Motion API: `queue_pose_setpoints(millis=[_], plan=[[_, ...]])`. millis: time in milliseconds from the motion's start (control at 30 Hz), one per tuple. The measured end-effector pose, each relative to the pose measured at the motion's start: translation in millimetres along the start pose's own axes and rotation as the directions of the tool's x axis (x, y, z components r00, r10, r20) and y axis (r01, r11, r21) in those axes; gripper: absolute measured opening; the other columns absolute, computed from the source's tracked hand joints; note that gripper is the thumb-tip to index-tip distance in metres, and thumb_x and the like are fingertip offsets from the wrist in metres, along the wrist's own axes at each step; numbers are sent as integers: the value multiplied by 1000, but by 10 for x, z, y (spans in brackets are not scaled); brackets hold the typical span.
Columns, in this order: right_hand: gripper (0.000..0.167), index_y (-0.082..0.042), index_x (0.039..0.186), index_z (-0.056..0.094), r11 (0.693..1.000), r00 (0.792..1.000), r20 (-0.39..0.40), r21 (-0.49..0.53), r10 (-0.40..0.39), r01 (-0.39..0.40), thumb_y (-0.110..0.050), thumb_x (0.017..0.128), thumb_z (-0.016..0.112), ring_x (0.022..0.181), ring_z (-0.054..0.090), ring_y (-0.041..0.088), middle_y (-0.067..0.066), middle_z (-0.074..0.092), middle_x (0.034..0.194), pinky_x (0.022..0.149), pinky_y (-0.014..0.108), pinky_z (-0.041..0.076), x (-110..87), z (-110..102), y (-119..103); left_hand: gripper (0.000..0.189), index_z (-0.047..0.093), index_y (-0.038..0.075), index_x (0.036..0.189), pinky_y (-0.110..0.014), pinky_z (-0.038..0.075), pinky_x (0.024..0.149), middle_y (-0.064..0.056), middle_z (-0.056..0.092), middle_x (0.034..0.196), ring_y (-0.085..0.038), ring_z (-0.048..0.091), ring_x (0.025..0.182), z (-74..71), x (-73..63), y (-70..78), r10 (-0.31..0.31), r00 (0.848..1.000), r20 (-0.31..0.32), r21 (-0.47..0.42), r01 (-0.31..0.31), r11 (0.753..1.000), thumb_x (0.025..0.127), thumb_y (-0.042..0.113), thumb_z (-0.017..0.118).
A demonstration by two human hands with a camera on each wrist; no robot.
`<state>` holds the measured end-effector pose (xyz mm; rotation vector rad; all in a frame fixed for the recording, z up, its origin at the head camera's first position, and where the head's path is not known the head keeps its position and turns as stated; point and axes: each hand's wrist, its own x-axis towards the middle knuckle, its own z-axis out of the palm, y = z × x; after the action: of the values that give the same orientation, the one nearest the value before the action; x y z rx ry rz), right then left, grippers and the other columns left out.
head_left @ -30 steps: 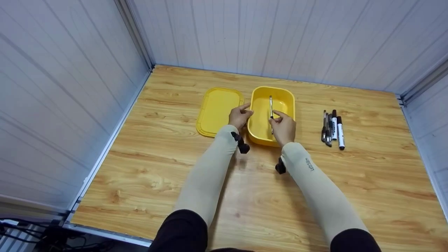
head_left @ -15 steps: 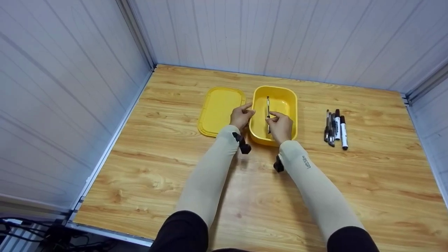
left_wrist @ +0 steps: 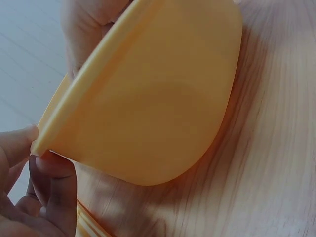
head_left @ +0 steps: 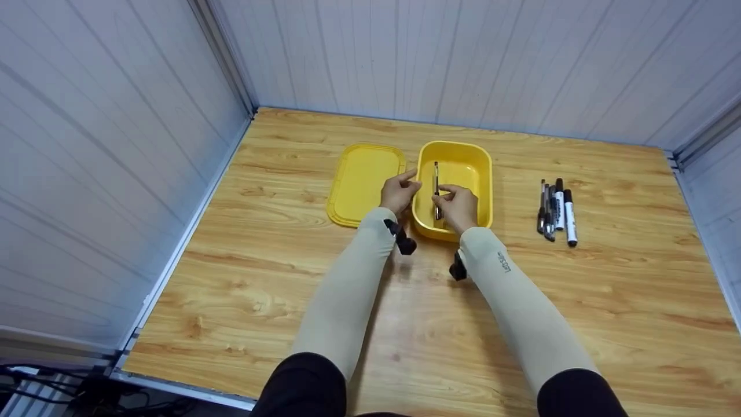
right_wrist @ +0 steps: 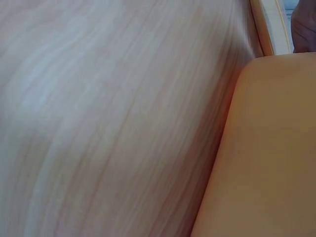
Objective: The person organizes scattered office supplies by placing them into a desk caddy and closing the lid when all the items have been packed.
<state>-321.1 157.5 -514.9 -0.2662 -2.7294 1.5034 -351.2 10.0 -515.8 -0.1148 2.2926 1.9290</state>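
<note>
A yellow plastic box (head_left: 453, 230) sits on the wooden table, its top uncovered. My left hand (head_left: 398, 193) pinches the box's left rim; the left wrist view shows thumb and fingers on either side of the edge (left_wrist: 61, 109). Inside the box's outline, my right hand (head_left: 459, 207) holds a slim dark pen (head_left: 436, 176) between thumb and fingers. The pen points away from me, near the left wall. In the right wrist view the box's outer wall (right_wrist: 271, 148) fills the right side and hides the right hand.
A flat yellow lid (head_left: 363, 188) lies just left of the box. To the right, several dark pens (head_left: 547, 214) lie beside two white markers (head_left: 571, 217) with black caps. Pale panel walls (head_left: 370, 63) border the table at the back and both sides.
My right hand has moved left inside the box with the pen, bringing it closer to the left wall. The left hand keeps its pinch on the rim.
</note>
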Motion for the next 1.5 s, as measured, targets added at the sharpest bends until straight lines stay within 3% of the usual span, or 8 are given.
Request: queue_pose_setpoints(millis=[67, 167, 433, 600, 767, 933, 1133, 1500], plan=[[35, -5, 126, 67, 1000, 1000, 14, -3, 12, -12, -15, 92, 69, 73, 67, 12, 17, 74, 101, 60, 19, 52, 21, 2, -17, 40, 61, 11, 136, -23, 53, 80, -16, 71, 110, -18, 66, 93, -11, 14, 12, 15, 1000, -3, 37, -15, 999, 96, 13, 64], [35, -5, 126, 67, 1000, 999, 28, 8, 24, -24, -14, 92, 69, 69, 66, 11, 17, 73, 101, 57, 21, 53, 45, 13, -43, 40, 61, 11, 136, -23, 54, 81, -16, 71, 111, -21, 66, 98, -12, 28, 26, 10, 1000, -9, 24, -10, 1000, 96, 13, 64], [35, -3, 125, 66, 993, 992, 102, 81, 72, -80, -10, 91, 69, 61, 66, 9, 20, 72, 102, 55, 28, 57, 74, 87, -64, 41, 60, 12, 137, -21, 50, 71, -13, 71, 109, -18, 64, 90, -8, -5, 29, -18, 1000, -5, -10, 18, 1000, 96, 13, 64], [33, 0, 122, 67, 993, 990, 121, 85, 67, -77, -8, 90, 69, 57, 65, 9, 20, 73, 99, 54, 27, 56, 98, 120, -55, 41, 59, 12, 137, -20, 49, 73, -13, 71, 109, -13, 62, 87, -18, -20, 19, 9, 1000, 2, 28, -9, 1000, 96, 13, 63], [35, 2, 122, 65, 995, 988, 140, 62, 63, -73, -6, 89, 71, 55, 66, 11, 21, 72, 99, 53, 28, 57, 139, 132, -56, 41, 60, 11, 136, -21, 51, 73, -15, 72, 108, -17, 65, 89, -17, -15, 34, 24, 1000, -10, 20, -24, 1000, 95, 12, 65], [34, 3, 119, 66, 999, 990, 135, 8, 40, -42, -7, 87, 73, 55, 66, 9, 21, 72, 100, 55, 25, 56, 166, 156, -34, 40, 61, 10, 134, -22, 52, 75, -15, 72, 106, -22, 66, 93, 0, -11, 37, 24, 1000, -17, 14, -24, 1000, 95, 10, 65], [30, 4, 113, 68, 999, 992, 115, 13, 46, -48, -8, 86, 74, 55, 66, 10, 21, 73, 98, 54, 25, 56, 173, 189, 7, 40, 62, 10, 134, -21, 53, 81, -15, 73, 107, -21, 67, 97, 26, -16, 16, 13, 1000, -12, 20, -13, 1000, 94, 11, 65], [27, 3, 110, 69, 998, 992, 114, 12, 57, -59, -8, 86, 75, 54, 63, 6, 18, 72, 96, 54, 21, 54, 261, 240, 31, 40, 62, 12, 134, -23, 54, 76, -15, 73, 105, -24, 68, 97, 18, -18, 21, 15, 1000, -13, 3, -15, 1000, 94, 9, 65]])
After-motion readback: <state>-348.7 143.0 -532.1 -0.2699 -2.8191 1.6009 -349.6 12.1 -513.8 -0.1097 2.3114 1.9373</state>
